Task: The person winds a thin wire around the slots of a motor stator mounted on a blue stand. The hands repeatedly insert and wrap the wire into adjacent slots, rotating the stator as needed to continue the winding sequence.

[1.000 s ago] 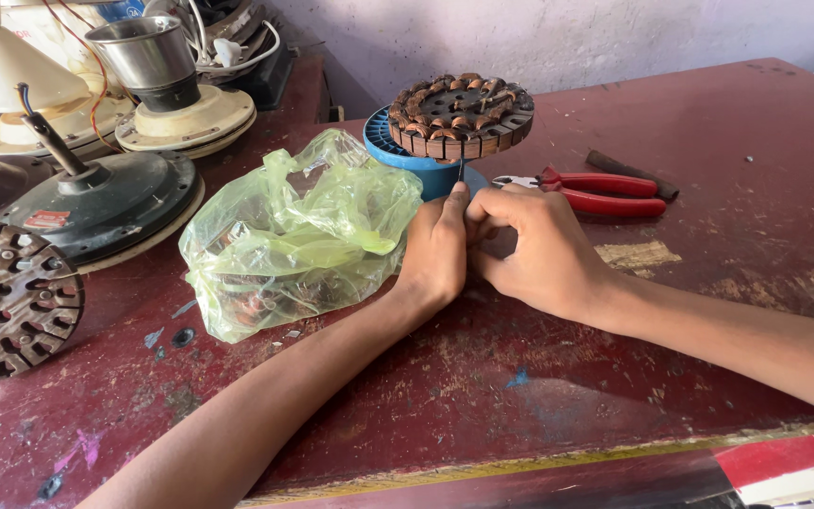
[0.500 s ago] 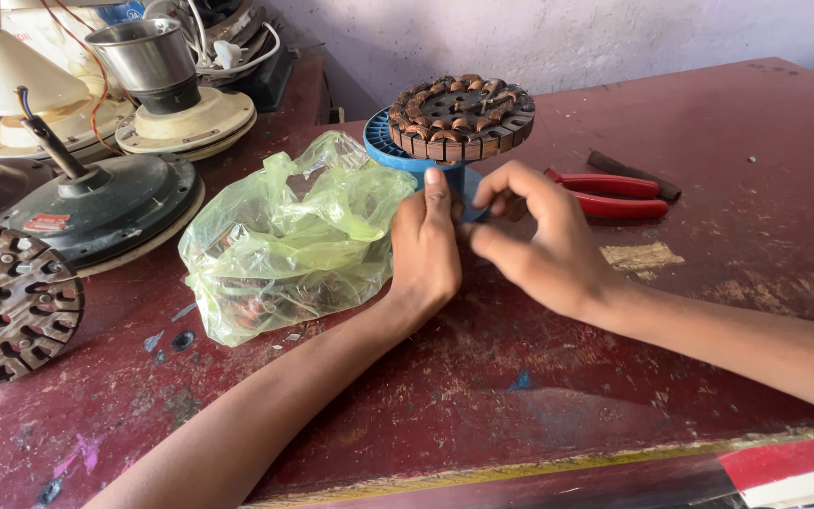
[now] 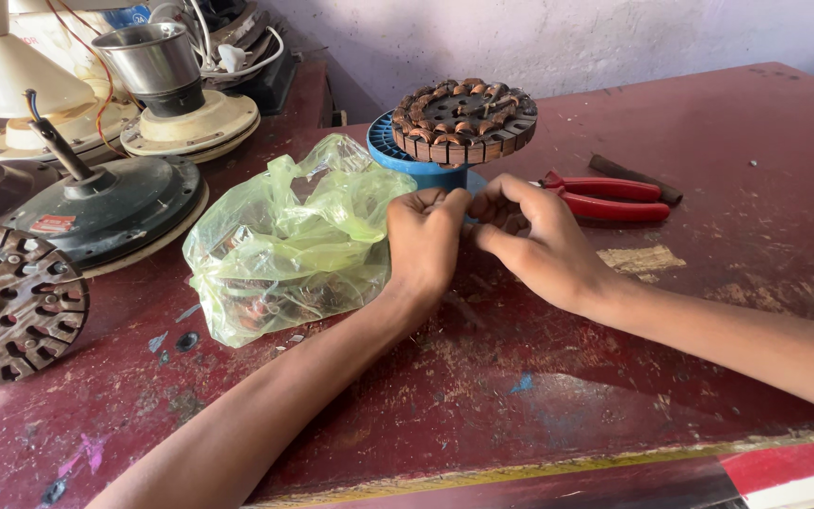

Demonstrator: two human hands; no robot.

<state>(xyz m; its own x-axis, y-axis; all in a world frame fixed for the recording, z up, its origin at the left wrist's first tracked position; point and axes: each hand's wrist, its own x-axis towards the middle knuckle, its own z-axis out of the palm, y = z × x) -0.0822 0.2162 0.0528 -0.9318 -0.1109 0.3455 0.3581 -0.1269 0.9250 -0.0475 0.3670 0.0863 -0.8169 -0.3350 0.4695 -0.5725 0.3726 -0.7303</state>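
Both hands meet at the middle of the worn red surface (image 3: 708,283), just in front of the blue stand (image 3: 416,168) that carries a wound motor stator (image 3: 464,121) with copper coils. Left hand (image 3: 423,243) curled into a loose fist, fingers bent in, knuckles up; right hand (image 3: 537,243) curled too, fingertips pinched toward the left hand. They touch or nearly touch. Something small is probably pinched between them, but it is hidden by the fingers, so cannot tell what either hand holds.

Stator sits on top of the blue stand, just beyond the hands, not touched. Crumpled green plastic bag (image 3: 294,240) with dark parts inside lies right against the left hand. Red-handled pliers (image 3: 605,198) lie on the surface just past the right hand, a dark rod-like tool (image 3: 635,177) behind them.

Far left: dark round fan motor housing (image 3: 105,209) with a shaft sticking up, a slotted metal rotor disc (image 3: 7,302) at the edge, a steel cup (image 3: 151,58) on a cream base (image 3: 190,123).
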